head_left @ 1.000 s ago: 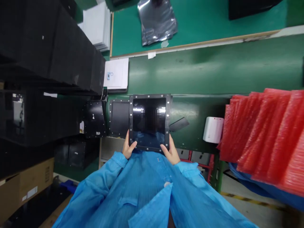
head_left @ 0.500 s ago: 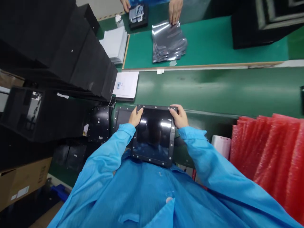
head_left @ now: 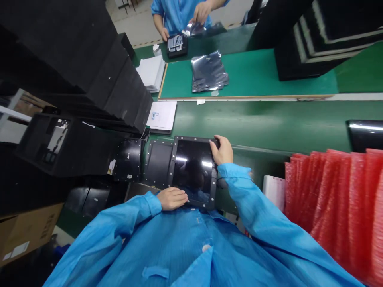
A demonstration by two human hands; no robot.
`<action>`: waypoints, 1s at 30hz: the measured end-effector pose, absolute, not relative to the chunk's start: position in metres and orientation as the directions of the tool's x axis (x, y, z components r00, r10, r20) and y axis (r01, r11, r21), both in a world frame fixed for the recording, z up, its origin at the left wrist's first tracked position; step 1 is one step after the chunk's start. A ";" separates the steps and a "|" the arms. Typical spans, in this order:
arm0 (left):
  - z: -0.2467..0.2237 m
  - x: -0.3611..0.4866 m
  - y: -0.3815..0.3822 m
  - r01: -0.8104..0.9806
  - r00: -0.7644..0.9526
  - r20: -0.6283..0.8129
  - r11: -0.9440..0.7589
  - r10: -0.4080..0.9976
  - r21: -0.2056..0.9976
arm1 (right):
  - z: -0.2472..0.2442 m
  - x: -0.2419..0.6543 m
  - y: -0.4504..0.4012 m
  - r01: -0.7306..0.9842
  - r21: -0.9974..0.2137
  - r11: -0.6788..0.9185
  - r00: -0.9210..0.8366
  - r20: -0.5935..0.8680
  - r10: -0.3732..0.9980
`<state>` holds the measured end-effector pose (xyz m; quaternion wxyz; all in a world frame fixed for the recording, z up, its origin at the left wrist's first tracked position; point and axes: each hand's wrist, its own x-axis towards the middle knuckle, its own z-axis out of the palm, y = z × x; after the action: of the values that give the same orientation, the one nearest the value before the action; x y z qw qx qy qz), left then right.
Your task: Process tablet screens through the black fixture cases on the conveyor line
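Observation:
A glossy dark panel in a black frame with round studs lies in front of my body at the table's near edge. My right hand grips the frame's upper right corner, thumb on top. Over the lower left corner rests my left hand, its fingers lying flat on the frame and the panel's edge. A second studded black frame is directly left of the panel, partly under its edge. Further left is a black plate with studs.
Tall black stacks rise at the left. White sheets lie beyond the frames. Red bubble bags and a white roll stand at the right. Across the table, a person's hand lifts a silvery bag above a bag pile.
My left hand has moved from the frame's upper left corner to its lower left corner. The co-worker's hand has lifted a bag off the pile. The view has shifted, showing a dark panel at far right.

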<state>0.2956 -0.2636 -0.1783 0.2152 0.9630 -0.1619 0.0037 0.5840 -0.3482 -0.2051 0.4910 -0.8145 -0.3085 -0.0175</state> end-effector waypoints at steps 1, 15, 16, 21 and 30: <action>-0.183 0.297 -0.261 -0.371 0.928 0.113 -0.852 -0.355 0.368 | -0.202 0.580 -0.346 0.603 -0.726 -0.331 0.760 0.396 0.515; -0.194 0.326 -0.245 -0.637 0.770 0.320 -0.702 -0.553 0.320 | -0.180 0.544 -0.317 0.913 -0.260 -0.313 0.403 0.478 0.780; -0.192 0.323 -0.236 -0.621 0.782 0.338 -0.701 -0.523 0.350 | -0.176 0.535 -0.318 0.893 -0.256 -0.371 0.450 0.452 0.770; -0.210 0.288 -0.155 0.036 0.980 0.125 -0.761 0.153 0.648 | -0.162 0.460 -0.334 0.702 -0.472 -0.533 0.704 0.351 0.618; -0.244 0.295 -0.121 0.809 0.557 -0.387 -0.377 0.735 0.450 | -0.146 0.359 -0.361 -0.006 -0.905 -0.425 0.876 -0.210 0.435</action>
<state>0.2948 -0.1206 -0.2438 0.3065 0.8275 0.4664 -0.0611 0.3589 -0.3606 -0.1461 0.5197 -0.8171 -0.1313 0.2121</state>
